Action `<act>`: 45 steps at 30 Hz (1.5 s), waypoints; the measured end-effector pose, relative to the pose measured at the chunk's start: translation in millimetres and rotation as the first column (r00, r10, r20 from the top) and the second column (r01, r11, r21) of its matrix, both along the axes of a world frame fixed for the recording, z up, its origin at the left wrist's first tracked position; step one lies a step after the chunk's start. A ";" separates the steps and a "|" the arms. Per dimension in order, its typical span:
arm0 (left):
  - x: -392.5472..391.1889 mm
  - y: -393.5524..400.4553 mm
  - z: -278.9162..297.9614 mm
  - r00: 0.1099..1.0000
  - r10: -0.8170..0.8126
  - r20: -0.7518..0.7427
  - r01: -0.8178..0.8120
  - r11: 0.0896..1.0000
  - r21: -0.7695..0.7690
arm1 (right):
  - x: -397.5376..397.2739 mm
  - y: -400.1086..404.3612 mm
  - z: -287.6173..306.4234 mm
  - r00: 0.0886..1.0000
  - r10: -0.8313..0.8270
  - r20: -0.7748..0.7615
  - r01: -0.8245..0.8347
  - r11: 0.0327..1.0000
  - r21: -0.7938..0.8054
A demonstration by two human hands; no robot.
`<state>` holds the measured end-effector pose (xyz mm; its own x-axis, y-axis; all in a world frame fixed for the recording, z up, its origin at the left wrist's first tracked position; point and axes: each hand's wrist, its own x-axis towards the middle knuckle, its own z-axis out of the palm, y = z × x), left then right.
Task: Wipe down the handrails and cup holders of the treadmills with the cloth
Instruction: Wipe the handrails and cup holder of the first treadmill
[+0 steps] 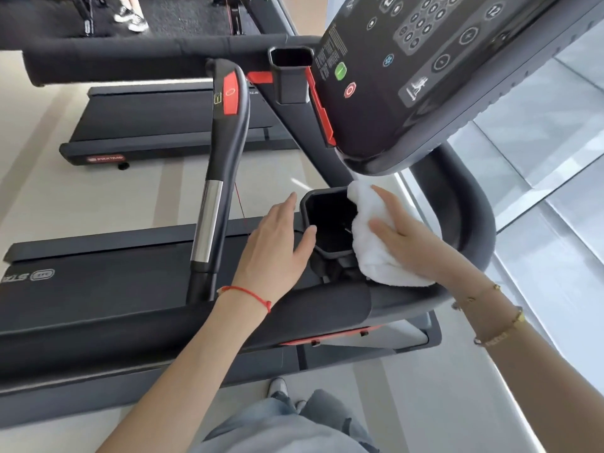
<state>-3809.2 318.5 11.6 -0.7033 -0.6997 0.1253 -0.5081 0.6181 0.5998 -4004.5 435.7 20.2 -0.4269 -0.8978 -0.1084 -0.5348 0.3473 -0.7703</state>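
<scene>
White cloth (376, 243) being pressed onto right rim of near cup holder (330, 223) by right hand (402, 238), fingers flat and spread. Left hand (277, 240) resting open against left rim, gripping nothing. Cup-holder step under way; next, judging by layout: working cloth down inside, then far cup holder (291, 73) and handrail (222, 152).

Pale floor (98, 197), glass panels (539, 132), daylight
</scene>
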 end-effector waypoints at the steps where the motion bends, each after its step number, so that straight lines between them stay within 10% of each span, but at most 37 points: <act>1: -2.0 -2.5 -1.2 1.000 -0.010 0.011 0.010 1.000 0.005 | -2.0 -2.0 1.0 0.999 0.014 0.041 -0.014 1.000 0.003; 5: -8.1 -3.1 -3.6 0.999 -0.025 0.024 0.024 0.999 0.022 | -18.6 -6.8 11.5 0.954 0.274 0.120 -0.286 0.954 0.088; 10: -9.6 2.0 -6.9 0.999 0.046 -0.019 -0.044 0.997 0.067 | -30.6 -31.0 20.6 0.903 0.374 -0.211 -0.363 0.927 0.093; 19: -15.7 3.0 -7.4 0.987 0.150 -0.065 -0.140 0.980 0.141 | -19.4 -99.8 20.5 0.385 0.692 -0.611 -0.712 0.644 0.280; 30: -13.8 -0.6 -13.6 0.986 0.156 -0.059 -0.144 0.975 0.172 | -49.0 -55.4 17.2 0.623 0.547 -0.559 -0.605 0.790 0.099; 38: -13.5 -0.5 -16.3 0.981 0.170 -0.098 -0.152 0.974 0.165 | -13.2 -99.2 9.5 0.393 0.585 -0.710 -0.640 0.728 0.245; 45: -12.5 -0.6 -15.0 0.984 0.146 -0.097 -0.127 0.976 0.178 | -37.7 -54.0 13.2 0.627 0.497 -0.600 -0.524 0.839 0.148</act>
